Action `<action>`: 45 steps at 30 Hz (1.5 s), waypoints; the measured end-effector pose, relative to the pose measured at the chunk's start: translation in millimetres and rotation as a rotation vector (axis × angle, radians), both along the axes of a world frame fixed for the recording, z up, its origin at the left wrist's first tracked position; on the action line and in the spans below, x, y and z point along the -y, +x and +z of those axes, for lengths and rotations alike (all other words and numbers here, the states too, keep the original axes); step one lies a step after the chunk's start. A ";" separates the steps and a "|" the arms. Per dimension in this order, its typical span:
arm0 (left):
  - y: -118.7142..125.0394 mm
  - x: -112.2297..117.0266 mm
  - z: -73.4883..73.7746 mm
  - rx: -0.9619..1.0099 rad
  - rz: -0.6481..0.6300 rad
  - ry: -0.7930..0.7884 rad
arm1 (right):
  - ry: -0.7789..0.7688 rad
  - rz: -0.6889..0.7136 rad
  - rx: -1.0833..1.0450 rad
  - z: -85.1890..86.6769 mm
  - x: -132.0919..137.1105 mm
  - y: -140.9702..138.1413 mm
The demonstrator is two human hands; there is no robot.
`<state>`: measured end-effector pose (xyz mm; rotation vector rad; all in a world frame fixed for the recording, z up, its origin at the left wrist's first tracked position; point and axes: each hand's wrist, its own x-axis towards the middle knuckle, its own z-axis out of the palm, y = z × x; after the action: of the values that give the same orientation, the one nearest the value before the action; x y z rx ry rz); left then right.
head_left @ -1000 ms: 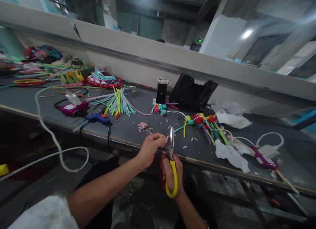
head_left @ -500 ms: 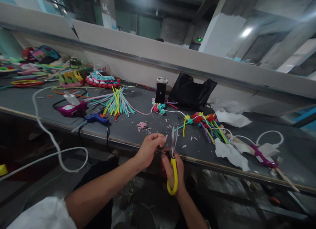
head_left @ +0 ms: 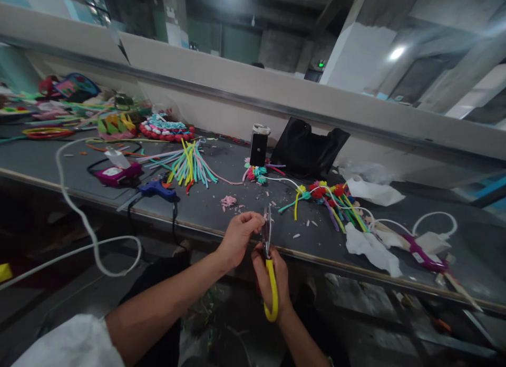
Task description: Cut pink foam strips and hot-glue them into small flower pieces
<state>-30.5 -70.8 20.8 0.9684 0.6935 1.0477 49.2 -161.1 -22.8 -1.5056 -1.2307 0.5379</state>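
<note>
My right hand [head_left: 272, 277] is closed round a pair of scissors [head_left: 272, 298] with yellow handles. The metal blades point up and away, slightly parted, right beside the fingertips of my left hand [head_left: 241, 235]. Those fingertips are pinched together, and a small pink piece of pipe cleaner [head_left: 265, 217] shows at them, partly hidden by the blades. Just beyond, a small heap of pink pipe cleaner cuttings [head_left: 228, 201] lies on the dark tabletop [head_left: 213, 211], with loose snips scattered around it.
Yellow and mint pipe cleaners [head_left: 192, 164] fan out behind on the left, near a blue glue gun [head_left: 158, 189] with a dangling cord. A phone [head_left: 258, 150] stands upright by a black bag [head_left: 310, 148]. Rightward lie colourful pipe cleaner flowers [head_left: 322, 190], a white cable, crumpled tissue [head_left: 371, 251] and a purple power strip [head_left: 425, 253].
My right hand has brought the scissors leftward, so the blades are now against the left fingertips. The left hand has barely moved.
</note>
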 end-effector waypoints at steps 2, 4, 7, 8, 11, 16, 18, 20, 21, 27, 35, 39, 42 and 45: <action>0.1 0.2 0.3 -0.004 0.004 0.014 | -0.006 -0.008 0.001 -0.5 0.3 0.2; 0.2 0.5 1.1 -0.012 0.010 0.020 | -0.018 -0.010 0.001 -1.8 0.4 0.5; 0.4 0.9 2.6 -0.027 0.016 0.018 | -0.011 -0.014 0.025 -4.2 0.3 1.2; 0.4 1.0 2.9 -0.031 0.016 0.017 | -0.001 -0.015 0.037 -4.9 0.1 1.5; 0.3 1.3 3.4 -0.039 0.021 0.020 | 0.020 -0.020 0.068 -6.0 -0.5 1.7; 0.1 1.9 3.7 -0.049 0.037 0.029 | 0.012 -0.017 0.077 -4.2 -1.0 0.5; 0.1 2.2 4.2 -0.042 0.034 0.030 | 0.009 -0.025 0.069 -2.7 -0.8 0.2; 0.3 2.5 4.6 -0.036 0.032 0.032 | 0.003 -0.040 0.067 -2.0 -0.3 -0.1; 0.4 2.7 4.7 -0.035 0.031 0.035 | -0.003 -0.045 0.068 -2.3 0.0 -0.3; 0.8 3.1 2.2 -0.027 0.020 0.020 | -0.005 -0.069 0.029 -11.6 -0.1 -3.7; 2.6 2.4 0.7 -0.029 0.038 0.021 | -0.033 -0.077 -0.008 -10.8 -0.6 -3.1; 2.5 1.9 0.7 -0.033 0.040 0.026 | -0.044 -0.074 -0.071 -11.5 0.7 -4.6; 1.2 2.6 0.4 -0.040 0.013 0.026 | -0.051 -0.076 -0.159 -10.8 0.3 -2.7; 0.2 4.6 -0.5 -0.076 -0.062 0.036 | -0.058 -0.122 -0.299 -5.2 -1.0 5.0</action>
<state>-30.3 -75.5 20.3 1.0590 0.7044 0.9755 54.2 -160.2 -28.1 -1.4756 -0.8934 0.6935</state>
